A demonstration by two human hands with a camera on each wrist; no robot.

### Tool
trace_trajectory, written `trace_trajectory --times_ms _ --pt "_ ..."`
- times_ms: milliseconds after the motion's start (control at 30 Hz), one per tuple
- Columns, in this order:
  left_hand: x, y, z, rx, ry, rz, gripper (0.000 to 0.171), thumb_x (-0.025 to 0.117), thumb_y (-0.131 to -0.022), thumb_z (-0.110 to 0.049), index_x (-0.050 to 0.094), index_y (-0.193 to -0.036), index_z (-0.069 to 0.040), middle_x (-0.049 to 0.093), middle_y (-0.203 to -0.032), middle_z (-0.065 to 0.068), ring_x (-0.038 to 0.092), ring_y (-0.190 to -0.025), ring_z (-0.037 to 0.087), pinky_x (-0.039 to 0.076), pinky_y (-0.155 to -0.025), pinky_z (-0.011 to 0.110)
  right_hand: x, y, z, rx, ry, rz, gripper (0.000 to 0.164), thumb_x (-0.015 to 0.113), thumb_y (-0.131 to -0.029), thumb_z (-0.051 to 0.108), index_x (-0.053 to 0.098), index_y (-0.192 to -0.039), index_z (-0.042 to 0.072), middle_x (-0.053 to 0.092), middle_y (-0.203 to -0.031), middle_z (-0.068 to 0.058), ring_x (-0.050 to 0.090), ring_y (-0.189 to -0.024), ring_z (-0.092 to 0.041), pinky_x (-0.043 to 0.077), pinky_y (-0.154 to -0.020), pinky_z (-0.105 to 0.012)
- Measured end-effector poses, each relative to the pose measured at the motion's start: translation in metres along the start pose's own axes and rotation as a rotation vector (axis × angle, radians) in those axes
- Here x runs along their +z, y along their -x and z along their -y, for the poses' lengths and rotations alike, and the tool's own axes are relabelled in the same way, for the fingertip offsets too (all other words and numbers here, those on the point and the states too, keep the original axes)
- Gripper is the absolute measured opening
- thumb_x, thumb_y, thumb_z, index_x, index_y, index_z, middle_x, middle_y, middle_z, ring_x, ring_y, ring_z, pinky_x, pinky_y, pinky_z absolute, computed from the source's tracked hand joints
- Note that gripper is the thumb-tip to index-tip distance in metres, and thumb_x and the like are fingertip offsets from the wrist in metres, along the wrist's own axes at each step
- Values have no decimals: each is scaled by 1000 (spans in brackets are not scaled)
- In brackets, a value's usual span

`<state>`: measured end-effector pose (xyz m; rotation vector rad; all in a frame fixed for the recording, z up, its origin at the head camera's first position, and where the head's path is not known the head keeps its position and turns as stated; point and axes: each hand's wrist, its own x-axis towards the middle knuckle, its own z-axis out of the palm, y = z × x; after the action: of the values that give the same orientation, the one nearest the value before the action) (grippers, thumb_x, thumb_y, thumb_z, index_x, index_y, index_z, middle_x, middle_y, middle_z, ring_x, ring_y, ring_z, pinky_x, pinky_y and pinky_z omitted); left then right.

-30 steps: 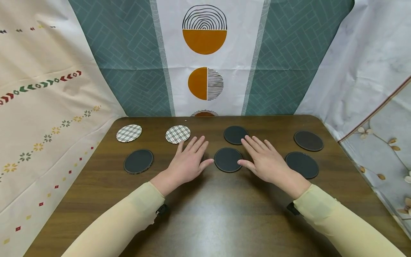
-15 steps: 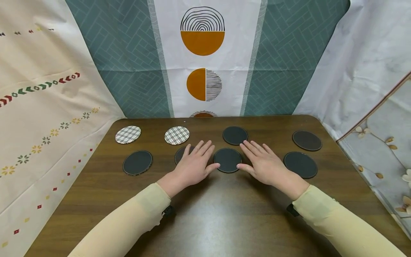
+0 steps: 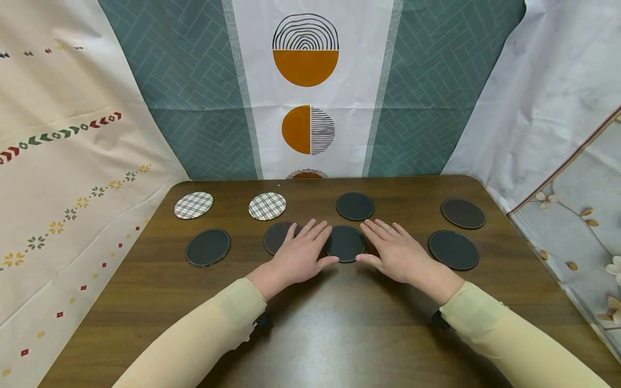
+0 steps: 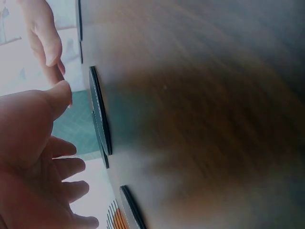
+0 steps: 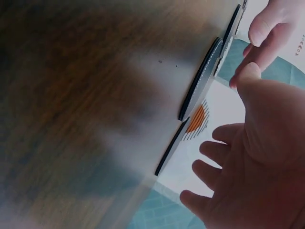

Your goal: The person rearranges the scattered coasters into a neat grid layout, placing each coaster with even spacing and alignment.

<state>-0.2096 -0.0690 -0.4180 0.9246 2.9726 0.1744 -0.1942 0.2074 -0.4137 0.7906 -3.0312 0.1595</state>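
The left hand [image 3: 301, 257] shifts toward 3 o'clock, so it and the right hand [image 3: 400, 254], fingers loosely extended and holding nothing, closely flank the stitched black coaster [image 3: 346, 243].

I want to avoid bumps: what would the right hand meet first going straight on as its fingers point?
The right hand would probably meet the far central black disc first, though it seems raised and might pass above.

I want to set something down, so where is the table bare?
Widest: the near table, between the left sleeve and right sleeve. Another patch: between the far black disc and the far brown disc. Crowded: around the middle black disc, with the left hand and right hand on either side.
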Motion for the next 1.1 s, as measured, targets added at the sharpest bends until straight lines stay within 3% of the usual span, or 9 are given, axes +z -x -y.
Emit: trace_trajectory --times_ms 400,767,967,1100 --pt "1 -6 0 17 21 -56 90 76 -101 -60 45 -168 -9 50 -168 10 43 -158 32 30 -128 62 -3 1 1 4 -104 -38 84 68 -108 53 46 -165 -4 52 -162 -27 49 -150 -48 40 -121 -64" --pt "-2 -11 0 -10 55 -59 90 84 -95 -59 55 -160 -4 59 -152 16 55 -140 38 43 -120 54 -6 -5 3 76 -174 -12 73 72 -107 51 60 -154 -3 65 -132 -20 67 -121 -38 57 -101 -58" --pt "-8 -15 0 -69 187 -22 78 85 -98 -50 61 -154 -2 62 -144 17 56 -132 36 50 -111 51 -8 -12 -3 134 -350 46 62 72 -109 40 62 -151 -5 66 -108 -10 63 -88 -23 55 -77 -43" --pt "-13 -21 0 -99 266 -8 65 84 -100 -41 65 -147 0 67 -130 15 63 -119 32 55 -99 49 -11 -16 -7 172 -458 91 59 69 -111 37 61 -151 -6 73 -107 -8 67 -89 -20 57 -81 -43"
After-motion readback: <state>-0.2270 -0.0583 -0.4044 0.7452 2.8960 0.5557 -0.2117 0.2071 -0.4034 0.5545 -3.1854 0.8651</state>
